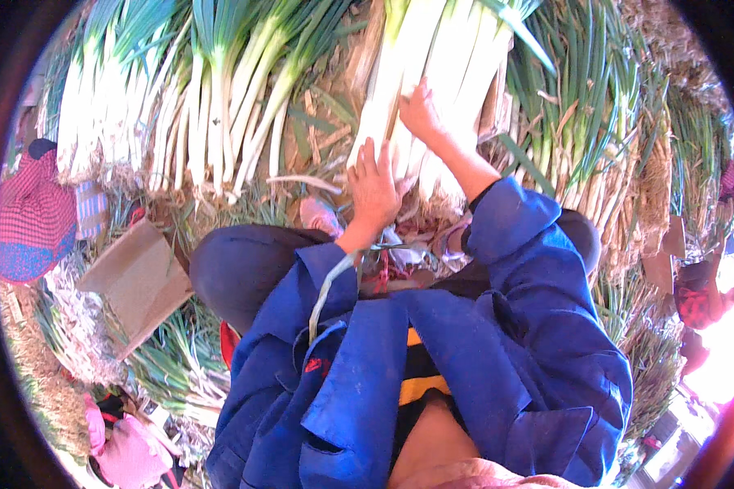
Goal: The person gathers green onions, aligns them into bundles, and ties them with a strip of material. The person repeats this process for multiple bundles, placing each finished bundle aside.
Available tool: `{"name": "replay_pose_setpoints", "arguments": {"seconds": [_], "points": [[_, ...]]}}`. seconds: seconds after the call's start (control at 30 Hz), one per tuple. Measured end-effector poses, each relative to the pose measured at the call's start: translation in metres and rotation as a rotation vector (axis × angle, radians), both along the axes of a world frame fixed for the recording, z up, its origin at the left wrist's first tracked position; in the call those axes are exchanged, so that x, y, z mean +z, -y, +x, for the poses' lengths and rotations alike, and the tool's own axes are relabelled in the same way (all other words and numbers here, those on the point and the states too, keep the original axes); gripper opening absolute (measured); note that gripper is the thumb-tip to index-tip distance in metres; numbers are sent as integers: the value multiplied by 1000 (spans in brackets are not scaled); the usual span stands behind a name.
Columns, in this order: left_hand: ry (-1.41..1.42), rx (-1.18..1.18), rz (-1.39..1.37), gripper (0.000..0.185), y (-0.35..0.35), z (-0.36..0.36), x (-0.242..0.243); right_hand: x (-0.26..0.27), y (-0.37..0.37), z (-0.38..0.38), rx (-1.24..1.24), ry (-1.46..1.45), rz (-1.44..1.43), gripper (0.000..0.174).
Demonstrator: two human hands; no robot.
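A pile of thick scallions or leeks [465,67], with long white stems and green tops, lies in front of me, roots towards me. My left hand [373,189] rests on the lower white stems near the root end, fingers spread. Farther up the same pile, my right hand [425,113] touches the stems with its fingers partly bent; nothing is plainly gripped. A pale green strip [327,293] hangs by my left wrist. Red and white scraps lie between my knees.
More scallion bundles lie to the left [214,122] and right [581,122]. A cardboard piece [140,281] lies beside my left knee. Loose leaves and husks cover the ground. Other people are nearby: one in checked clothing [37,208], one in pink [128,452], others at far right.
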State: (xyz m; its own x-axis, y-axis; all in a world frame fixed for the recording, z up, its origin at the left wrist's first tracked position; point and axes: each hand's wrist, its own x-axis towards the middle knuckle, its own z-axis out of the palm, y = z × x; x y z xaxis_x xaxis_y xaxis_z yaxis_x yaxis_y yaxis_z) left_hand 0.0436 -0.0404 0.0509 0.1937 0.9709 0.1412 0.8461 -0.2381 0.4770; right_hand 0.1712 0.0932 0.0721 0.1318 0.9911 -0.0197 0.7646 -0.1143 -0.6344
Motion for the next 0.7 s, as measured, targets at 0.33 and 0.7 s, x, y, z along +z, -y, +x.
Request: {"name": "replay_pose_setpoints", "arguments": {"seconds": [0.33,0.7], "points": [[164,-55,75,69,-6,5,-7,42,-85,27,336,555,521,57],[23,13,-30,69,-4,15,-3,30,-89,57,392,564,387,64]]}}
